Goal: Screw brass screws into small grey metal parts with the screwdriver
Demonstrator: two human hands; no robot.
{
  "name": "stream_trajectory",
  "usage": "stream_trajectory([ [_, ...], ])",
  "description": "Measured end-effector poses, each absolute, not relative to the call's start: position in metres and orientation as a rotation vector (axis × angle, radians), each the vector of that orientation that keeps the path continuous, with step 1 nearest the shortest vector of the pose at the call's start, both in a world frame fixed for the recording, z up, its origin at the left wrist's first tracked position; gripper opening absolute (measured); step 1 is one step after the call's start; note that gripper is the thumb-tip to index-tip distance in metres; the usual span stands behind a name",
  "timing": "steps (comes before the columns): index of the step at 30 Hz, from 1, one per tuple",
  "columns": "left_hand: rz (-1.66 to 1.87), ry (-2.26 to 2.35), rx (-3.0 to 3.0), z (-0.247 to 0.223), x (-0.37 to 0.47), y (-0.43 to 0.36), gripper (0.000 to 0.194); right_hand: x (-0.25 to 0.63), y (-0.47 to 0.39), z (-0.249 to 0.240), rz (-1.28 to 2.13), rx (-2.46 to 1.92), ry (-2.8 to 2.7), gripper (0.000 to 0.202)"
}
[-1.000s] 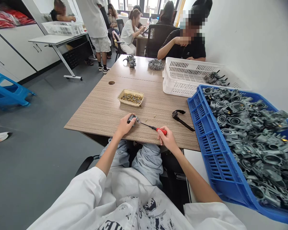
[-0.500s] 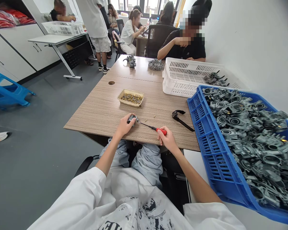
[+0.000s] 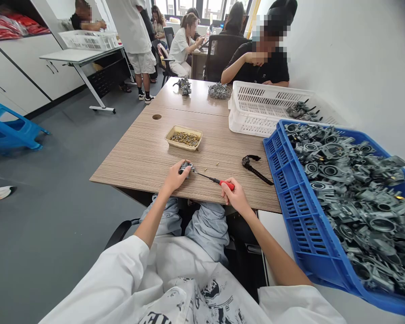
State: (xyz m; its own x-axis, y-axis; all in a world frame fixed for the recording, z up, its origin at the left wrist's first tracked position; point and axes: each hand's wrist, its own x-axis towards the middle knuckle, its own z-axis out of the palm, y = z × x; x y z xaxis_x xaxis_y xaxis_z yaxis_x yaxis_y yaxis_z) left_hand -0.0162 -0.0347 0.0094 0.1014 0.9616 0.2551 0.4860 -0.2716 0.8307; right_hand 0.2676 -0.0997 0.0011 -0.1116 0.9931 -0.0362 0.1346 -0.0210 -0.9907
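Note:
Near the table's front edge, my left hand is closed around a small grey metal casting, which looks like a carburetor body and is partly hidden by the fingers. My right hand grips the red handle of a screwdriver. Its long dark shaft points left, and the tip meets the casting's right side. Two small brass pieces lie loose on the tabletop just beyond the shaft. Behind my hands sits a cream tray filled with small brass parts.
At right, a blue crate heaped with metal castings overhangs the table side. A white crate stands behind it. A black wristwatch lies near the blue crate. Across the wood-grain table, a person in black sits.

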Motion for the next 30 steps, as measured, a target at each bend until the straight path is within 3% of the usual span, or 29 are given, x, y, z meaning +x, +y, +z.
stream_trajectory([
  [30, 1.096, 1.416, 1.83, 0.0094, -0.0168, -0.035, 0.035, 0.2655, -0.101, 0.0077, 1.238, -1.293, -1.384, 0.041],
])
